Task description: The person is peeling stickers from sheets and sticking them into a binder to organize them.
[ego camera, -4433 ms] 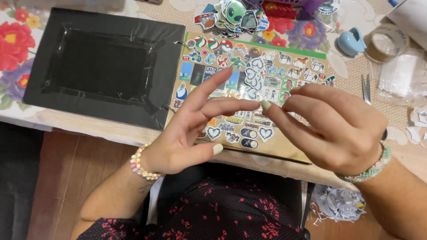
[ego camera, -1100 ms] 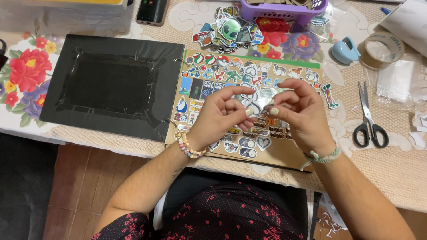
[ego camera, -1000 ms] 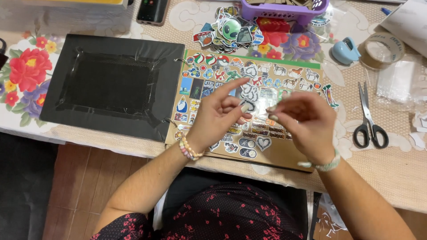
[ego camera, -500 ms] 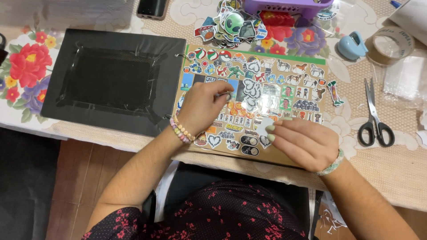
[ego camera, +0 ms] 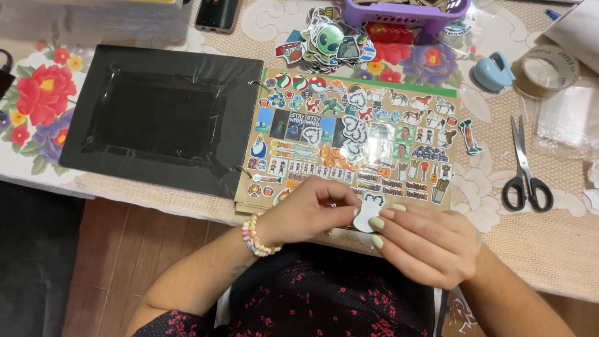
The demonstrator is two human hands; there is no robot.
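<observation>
Both hands, left hand [ego camera: 309, 212] and right hand [ego camera: 424, 246], pinch one small white die-cut sticker [ego camera: 368, 212] over the brown sticker-covered album page [ego camera: 355, 134]; peel slowly, backing flat.

Counter [ego camera: 549, 249] is covered in a beige lace-look cloth with big printed flowers, red ones on the left [ego camera: 43, 93] and purple and red ones at the far side. Below its near edge there's a brown wood plank floor [ego camera: 125, 249]. Light's bright and even.
</observation>
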